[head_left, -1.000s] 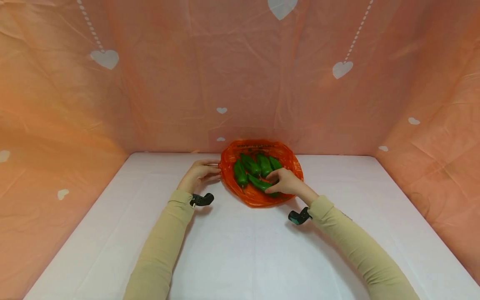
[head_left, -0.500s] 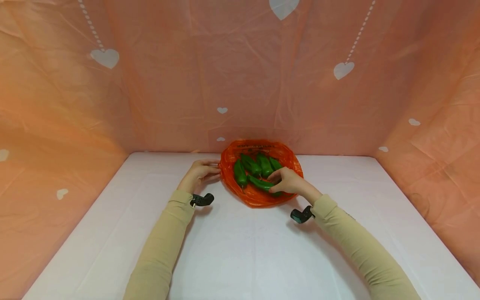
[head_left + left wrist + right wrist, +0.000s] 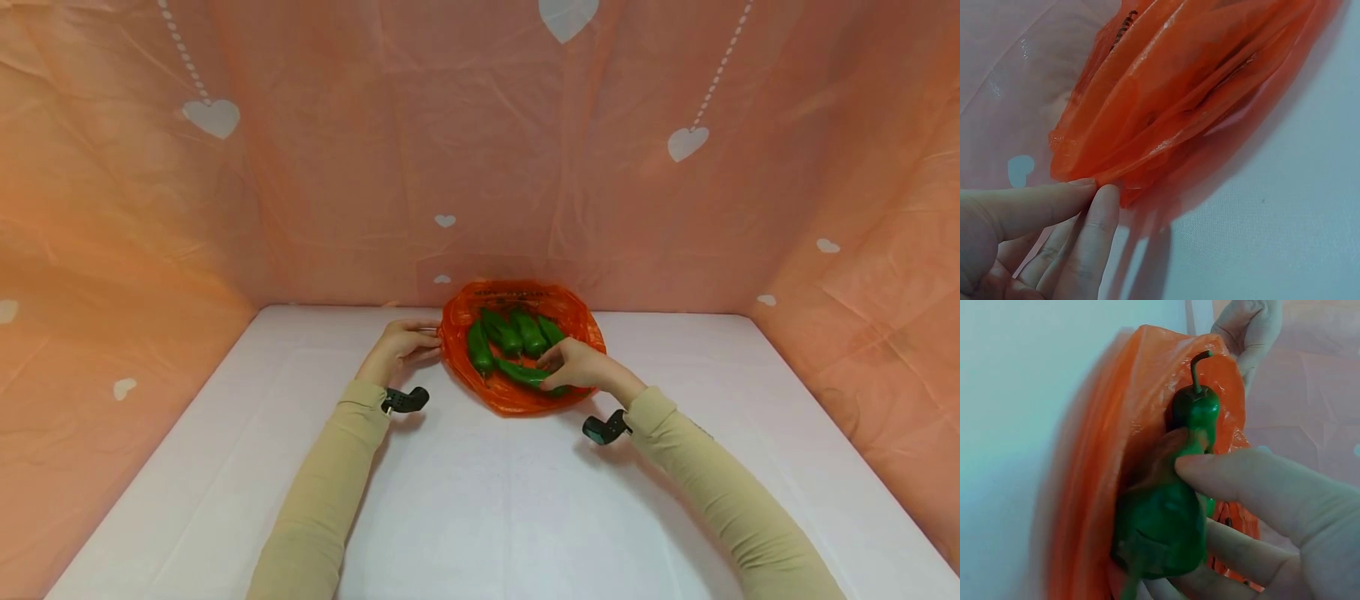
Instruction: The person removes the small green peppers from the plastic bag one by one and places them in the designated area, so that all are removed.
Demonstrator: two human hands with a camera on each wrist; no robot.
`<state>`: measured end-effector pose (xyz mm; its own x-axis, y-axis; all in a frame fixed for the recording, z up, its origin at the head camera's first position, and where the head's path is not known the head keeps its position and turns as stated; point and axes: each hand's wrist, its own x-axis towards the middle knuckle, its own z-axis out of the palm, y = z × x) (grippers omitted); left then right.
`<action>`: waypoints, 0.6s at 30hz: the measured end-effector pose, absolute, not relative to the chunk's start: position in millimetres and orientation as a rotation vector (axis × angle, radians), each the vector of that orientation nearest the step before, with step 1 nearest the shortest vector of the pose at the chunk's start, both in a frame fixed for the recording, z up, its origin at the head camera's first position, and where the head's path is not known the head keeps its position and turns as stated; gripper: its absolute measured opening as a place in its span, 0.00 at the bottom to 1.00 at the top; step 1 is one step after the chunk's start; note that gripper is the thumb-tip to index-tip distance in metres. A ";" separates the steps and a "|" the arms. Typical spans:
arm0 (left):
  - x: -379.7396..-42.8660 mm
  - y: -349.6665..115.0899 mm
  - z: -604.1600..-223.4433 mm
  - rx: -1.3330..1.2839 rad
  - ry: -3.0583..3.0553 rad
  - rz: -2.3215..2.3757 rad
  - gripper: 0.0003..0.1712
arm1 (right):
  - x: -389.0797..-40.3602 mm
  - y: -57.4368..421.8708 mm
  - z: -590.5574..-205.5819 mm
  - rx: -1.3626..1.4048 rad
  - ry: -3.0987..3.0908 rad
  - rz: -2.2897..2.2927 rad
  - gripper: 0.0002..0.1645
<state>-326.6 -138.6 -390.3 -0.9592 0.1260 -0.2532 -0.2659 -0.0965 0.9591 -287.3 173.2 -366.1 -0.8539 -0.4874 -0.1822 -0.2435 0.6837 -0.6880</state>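
So the left hand (image 3: 397, 343) has thumb and finger pinched together on the edge of the orange bag (image 3: 512, 407), while the right hand (image 3: 583, 367) has thumb and fingers closed round the nearest green pepper (image 3: 521, 372), inside the bag with the other peppers (image 3: 501, 332). That hand covers part of the pepper in the head view, and honestly the bag's dark print (image 3: 512, 293) is too blurry to read.
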 end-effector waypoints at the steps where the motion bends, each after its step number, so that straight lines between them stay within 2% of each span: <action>1: -326.6 -138.6 -390.1 -0.160 1.910 2.143 0.27 | -287.5 173.9 -365.9 -0.574 2.539 -0.972 0.25; 18: -327.0 -139.6 -393.5 -0.162 1.934 2.125 0.25 | -286.5 180.9 -367.3 -0.528 2.468 -1.059 0.29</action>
<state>-327.0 -139.6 -393.5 -0.9592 0.1180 -0.2570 -0.2670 -0.0779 0.9606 -286.5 180.9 -367.3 -0.8480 -0.4859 -0.2117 -0.1815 0.6415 -0.7454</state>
